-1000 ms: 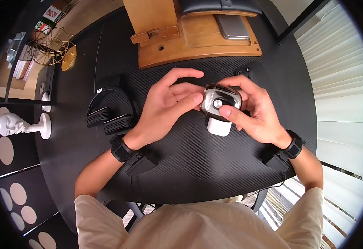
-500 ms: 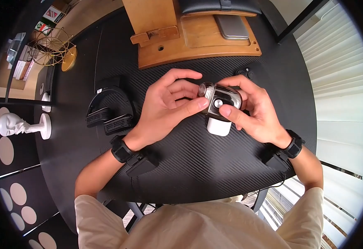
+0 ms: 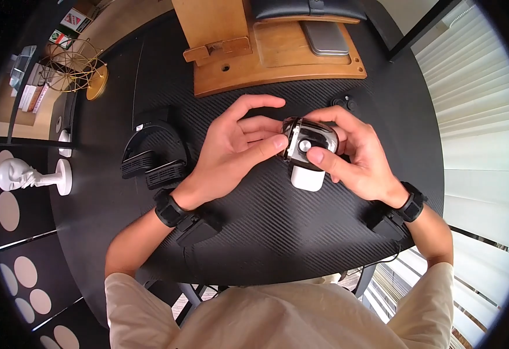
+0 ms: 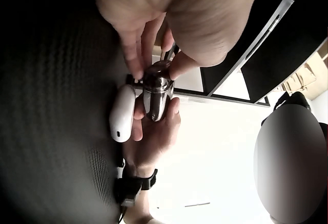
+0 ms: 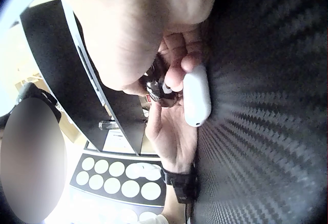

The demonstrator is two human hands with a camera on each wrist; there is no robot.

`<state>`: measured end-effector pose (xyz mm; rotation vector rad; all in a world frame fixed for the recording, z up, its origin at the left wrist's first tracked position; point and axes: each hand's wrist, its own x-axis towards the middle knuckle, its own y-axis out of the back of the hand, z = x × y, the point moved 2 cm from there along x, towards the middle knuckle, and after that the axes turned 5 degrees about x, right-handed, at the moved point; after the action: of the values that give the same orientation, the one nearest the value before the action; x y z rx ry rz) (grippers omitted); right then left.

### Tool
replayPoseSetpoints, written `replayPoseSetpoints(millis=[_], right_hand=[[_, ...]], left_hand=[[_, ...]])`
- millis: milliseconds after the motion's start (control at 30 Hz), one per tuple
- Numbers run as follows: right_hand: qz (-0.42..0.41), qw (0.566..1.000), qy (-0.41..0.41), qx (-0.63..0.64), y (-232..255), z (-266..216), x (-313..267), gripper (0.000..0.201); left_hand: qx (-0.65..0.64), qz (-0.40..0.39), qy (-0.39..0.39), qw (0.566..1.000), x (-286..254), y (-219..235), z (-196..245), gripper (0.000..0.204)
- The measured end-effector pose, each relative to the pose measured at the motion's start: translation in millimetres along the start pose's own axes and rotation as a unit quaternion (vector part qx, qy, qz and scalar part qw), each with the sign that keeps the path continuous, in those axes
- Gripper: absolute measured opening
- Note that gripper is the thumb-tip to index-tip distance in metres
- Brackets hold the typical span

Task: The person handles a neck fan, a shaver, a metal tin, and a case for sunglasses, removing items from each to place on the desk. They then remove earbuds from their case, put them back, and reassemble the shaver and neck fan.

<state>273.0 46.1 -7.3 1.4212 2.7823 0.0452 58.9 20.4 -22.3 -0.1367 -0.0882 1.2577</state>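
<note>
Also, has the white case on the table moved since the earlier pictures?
No, the white case shows no shift in any direction against the wooden stand.

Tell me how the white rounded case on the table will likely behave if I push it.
The white case looks like hard plastic, so probably stiff. Its smooth, rounded shell may feel slippery. Lying flat on the black table, it would likely slide rather than roll.

Your right hand and left hand hold a glossy dark object; the white case appears just beside your fingertips.
</note>
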Motion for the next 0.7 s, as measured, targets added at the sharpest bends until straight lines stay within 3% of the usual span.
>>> replayPoseSetpoints(millis=[200,300,367,700], right_hand=[[0.003,1.000,0.000,-0.003,1.1,1.7,-0.4,0.035],[0.001,1.000,0.000,-0.006,1.3,2.2,-0.4,0.035],[0.001,1.000,0.010,-0.004,0.7,2.8,-0.4,0.035],[0.003,1.000,0.009,-0.001,0.5,2.3,-0.5,0.035]], left_hand=[[-0.060,-0.004,0.014,0.998,0.2,-1.5,-0.7,0.046],[-0.048,0.013,0.018,0.999,1.0,-0.5,0.1,0.039],[0.008,-0.033,0.020,0.999,0.8,3.6,-2.0,0.038],[0.015,-0.012,0.006,1.000,-0.9,0.0,1.3,0.040]])
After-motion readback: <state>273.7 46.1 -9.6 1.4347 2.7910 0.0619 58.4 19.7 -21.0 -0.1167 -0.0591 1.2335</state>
